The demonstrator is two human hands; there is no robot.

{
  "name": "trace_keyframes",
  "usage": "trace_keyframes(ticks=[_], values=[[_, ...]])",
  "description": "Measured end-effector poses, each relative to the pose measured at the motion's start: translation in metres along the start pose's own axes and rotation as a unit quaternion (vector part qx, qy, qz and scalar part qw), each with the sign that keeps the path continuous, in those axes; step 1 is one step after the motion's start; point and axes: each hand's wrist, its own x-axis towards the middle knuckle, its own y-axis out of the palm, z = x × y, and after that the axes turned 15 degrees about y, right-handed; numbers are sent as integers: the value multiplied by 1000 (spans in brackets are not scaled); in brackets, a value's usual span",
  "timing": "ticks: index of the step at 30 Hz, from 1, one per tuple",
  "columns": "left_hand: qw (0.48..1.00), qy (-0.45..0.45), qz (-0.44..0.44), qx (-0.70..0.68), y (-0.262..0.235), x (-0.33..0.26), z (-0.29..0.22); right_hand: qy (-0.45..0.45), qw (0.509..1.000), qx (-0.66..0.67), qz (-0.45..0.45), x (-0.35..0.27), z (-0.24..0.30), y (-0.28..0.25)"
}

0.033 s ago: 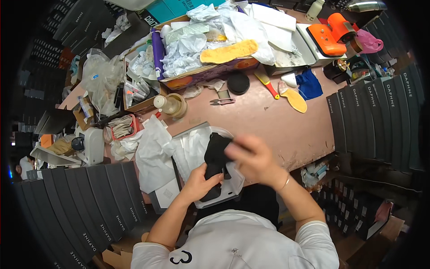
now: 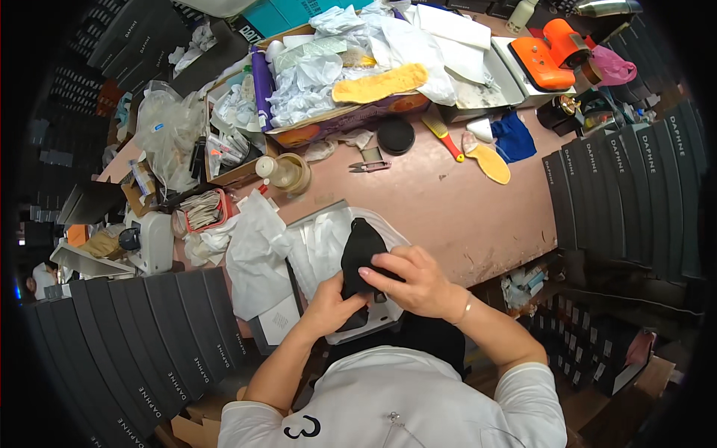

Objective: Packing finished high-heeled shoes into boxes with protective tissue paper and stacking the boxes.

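A black shoe (image 2: 361, 243) is held over the pale open box in front of me, its narrow end pointing away. My left hand (image 2: 328, 308) is closed around its near left side, thumb across it. From the right, my right hand (image 2: 418, 282) grips the shoe with bent fingers, the thumb and a fingertip lying on its upper face. Those fingers cover its right side. Under the shoe, the open box (image 2: 300, 218) contains white tissue paper (image 2: 317, 243). Another dark piece (image 2: 354, 321) shows below my left hand; whether it belongs to the same shoe I cannot tell.
Dark shoe boxes (image 2: 149, 336) stand in rows on both sides. Farther back are a carton of crumpled paper (image 2: 314, 89), yellow insoles (image 2: 493, 164), a red-and-yellow brush (image 2: 445, 140), thread snips (image 2: 370, 166), a round black tin (image 2: 396, 137) and a pump bottle (image 2: 284, 173).
My right hand, blurred before, has come slightly nearer to me and now shows clear fingers on the shoe. My left hand keeps its hold with little movement.
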Motion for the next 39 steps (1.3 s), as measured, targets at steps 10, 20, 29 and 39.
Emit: trace_keyframes(ticks=[10,20,29,39], values=[[939,-74,-106,-318,-19,-41,-3,-126,992,21,25,-32,88,33],[911,-22,-91,-401,-60,-70,-7,94,992,-17,-87,61,-38,43],[998,-14,59,14,-68,-85,-4,230,807,321,439,32,113,44],[803,271,340,408,-45,-60,-78,99,639,346,679,-87,115,47]])
